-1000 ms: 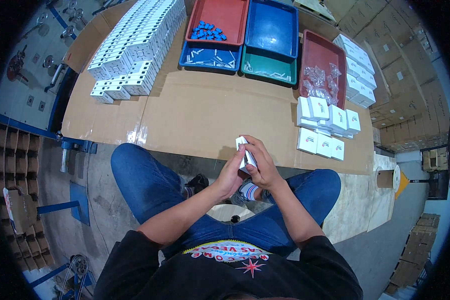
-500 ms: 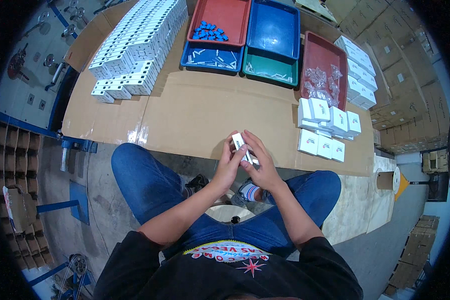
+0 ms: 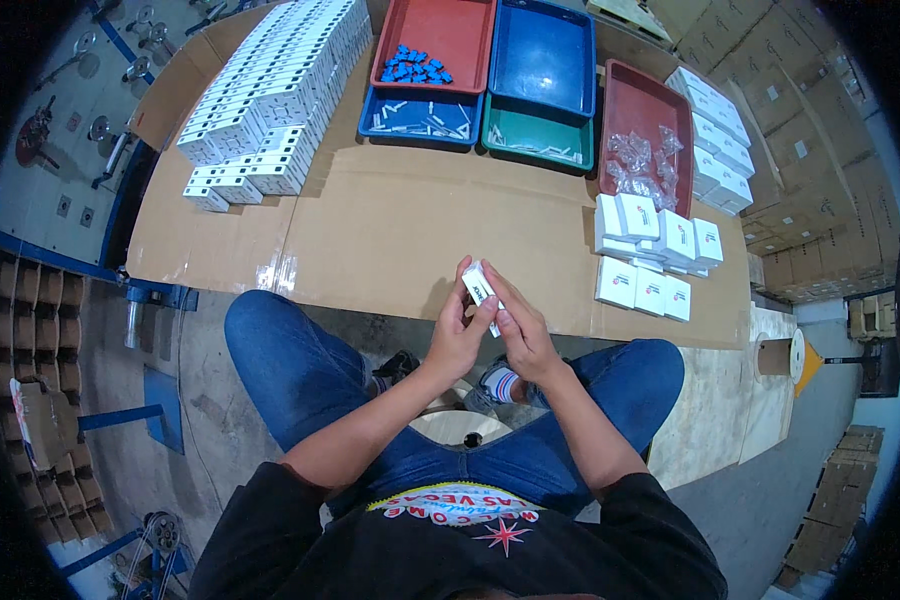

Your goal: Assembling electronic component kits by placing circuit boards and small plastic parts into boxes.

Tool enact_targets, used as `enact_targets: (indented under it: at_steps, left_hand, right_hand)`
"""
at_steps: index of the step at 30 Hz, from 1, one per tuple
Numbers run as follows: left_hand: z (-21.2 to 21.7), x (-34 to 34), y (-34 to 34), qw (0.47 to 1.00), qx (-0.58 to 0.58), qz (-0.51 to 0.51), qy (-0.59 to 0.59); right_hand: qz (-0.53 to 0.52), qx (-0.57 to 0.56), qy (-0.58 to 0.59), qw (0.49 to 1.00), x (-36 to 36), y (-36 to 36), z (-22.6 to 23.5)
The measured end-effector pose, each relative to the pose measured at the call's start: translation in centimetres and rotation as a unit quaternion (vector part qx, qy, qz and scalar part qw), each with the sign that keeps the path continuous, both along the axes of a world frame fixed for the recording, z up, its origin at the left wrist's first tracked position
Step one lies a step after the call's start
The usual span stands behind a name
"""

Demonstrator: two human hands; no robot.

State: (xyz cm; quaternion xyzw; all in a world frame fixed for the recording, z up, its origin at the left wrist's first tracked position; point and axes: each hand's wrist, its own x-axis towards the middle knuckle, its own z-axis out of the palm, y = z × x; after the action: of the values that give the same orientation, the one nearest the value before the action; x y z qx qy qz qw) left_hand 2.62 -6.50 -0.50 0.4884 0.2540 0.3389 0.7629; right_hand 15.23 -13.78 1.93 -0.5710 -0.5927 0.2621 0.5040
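Note:
A small white box (image 3: pixel 479 285) with dark print is held between my two hands, over the front edge of the cardboard-covered table (image 3: pixel 390 235). My left hand (image 3: pixel 456 330) grips it from the left, thumb against its face. From the right, the fingers of my right hand (image 3: pixel 525 330) are wrapped along its other side. To the right on the table lie several flat white boxes (image 3: pixel 634 285), some stacked. Whether the held box's flaps are folded in is hidden by my fingers.
Tall rows of white boxes (image 3: pixel 270 110) stand at the far left. At the back are a red tray (image 3: pixel 435 25) with blue pieces, a blue tray (image 3: pixel 370 125) and a green tray (image 3: pixel 590 150) with small parts, another blue tray (image 3: pixel 542 55), and a red tray (image 3: pixel 650 95) with clear bags.
The white box has turned slightly between my hands and shows more of its printed face. My fingers have shifted a little around it; the things on the table stay put.

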Motion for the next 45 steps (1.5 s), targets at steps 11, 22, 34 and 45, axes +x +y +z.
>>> enact_targets:
  at_steps: [11,22,34,45]
  left_hand:
    - [-0.6,-0.2,0.0,1.0,0.005,-0.019,0.005]
    - [1.3,-1.0,3.0,0.943,-0.292,-0.147,0.059]
    - [0.6,-0.7,1.0,0.966,-0.2,-0.142,0.08]
    - [2.3,-0.9,1.1,0.933,-0.293,-0.198,0.07]
  right_hand:
    - [0.0,-0.014,0.018,1.0,-0.1,-0.1,0.2]
    - [0.007,-0.025,-0.147,0.989,1.0,-0.1,1.8]
    - [-0.028,-0.035,-0.116,0.992,0.7,-0.3,0.9]
    - [-0.001,0.008,-0.157,0.988,0.9,-0.1,0.5]
